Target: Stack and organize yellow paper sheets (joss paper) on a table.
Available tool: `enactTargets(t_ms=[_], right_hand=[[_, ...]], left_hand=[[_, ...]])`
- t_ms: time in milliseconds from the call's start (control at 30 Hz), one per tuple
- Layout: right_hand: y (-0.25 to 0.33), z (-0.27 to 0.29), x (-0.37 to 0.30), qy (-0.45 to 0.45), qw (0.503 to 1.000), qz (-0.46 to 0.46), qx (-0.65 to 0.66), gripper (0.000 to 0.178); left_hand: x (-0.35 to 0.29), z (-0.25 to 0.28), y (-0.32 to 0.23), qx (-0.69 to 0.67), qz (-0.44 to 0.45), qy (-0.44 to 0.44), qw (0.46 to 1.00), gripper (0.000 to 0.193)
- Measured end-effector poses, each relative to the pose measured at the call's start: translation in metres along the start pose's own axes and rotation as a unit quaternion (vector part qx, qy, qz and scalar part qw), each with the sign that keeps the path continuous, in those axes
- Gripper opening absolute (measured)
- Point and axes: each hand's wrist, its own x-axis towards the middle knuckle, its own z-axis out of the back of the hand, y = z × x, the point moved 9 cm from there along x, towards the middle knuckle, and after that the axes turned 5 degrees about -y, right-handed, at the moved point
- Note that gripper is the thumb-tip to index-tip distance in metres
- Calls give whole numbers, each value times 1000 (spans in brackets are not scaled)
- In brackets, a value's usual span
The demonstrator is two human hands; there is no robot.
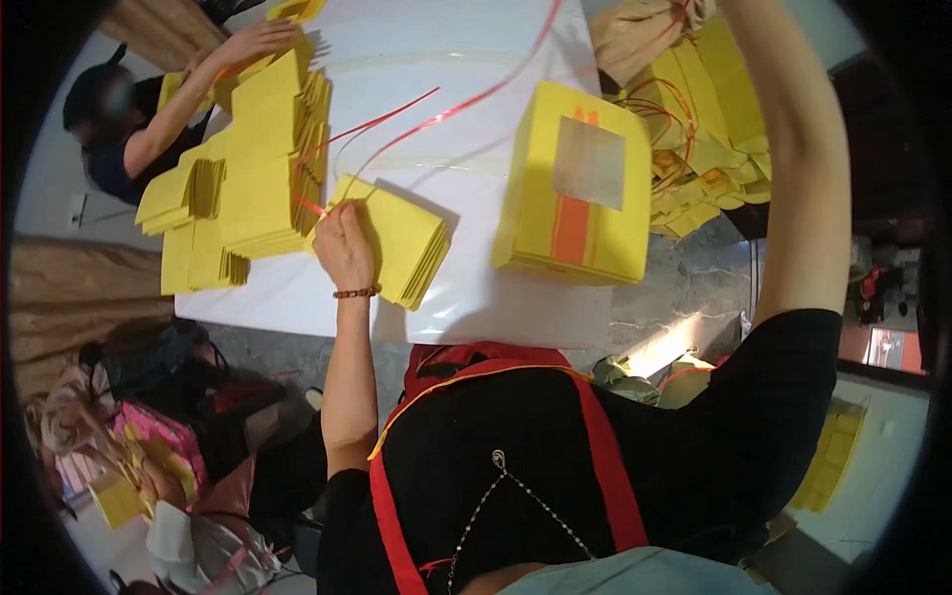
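My left hand, with a beaded bracelet at the wrist, is closed at the left end of a small stack of folded yellow paper pieces. Its fingers pinch a red ribbon against the stack. From there one length of the ribbon curves up past the top edge of the view, and a loose end lies over the table to the upper left. My right arm is raised high along the right side. The hand on it is cut off by the top edge.
Tall piles of folded yellow paper stand left on the white table. A yellow box stands at right. Beyond lie more yellow pieces and ribbon. One person reaches over the piles; another sits lower left.
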Motion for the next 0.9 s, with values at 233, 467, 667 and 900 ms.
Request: enactTargets(t_ms=[233, 467, 667, 900], right_hand=[[151, -188, -94, 319, 899, 220, 206, 37], [259, -245, -222, 541, 628, -111, 548, 87], [285, -231, -192, 339, 559, -197, 730, 41], [300, -208, -216, 257, 544, -192, 775, 44]], left_hand=[[3, -1, -20, 46, -35, -3, 998, 28], [0, 3, -13, 78, -18, 5, 997, 29], [-2, 6, -16, 53, -39, -18, 998, 31], [3, 4, -10, 42, -25, 4, 999, 31]])
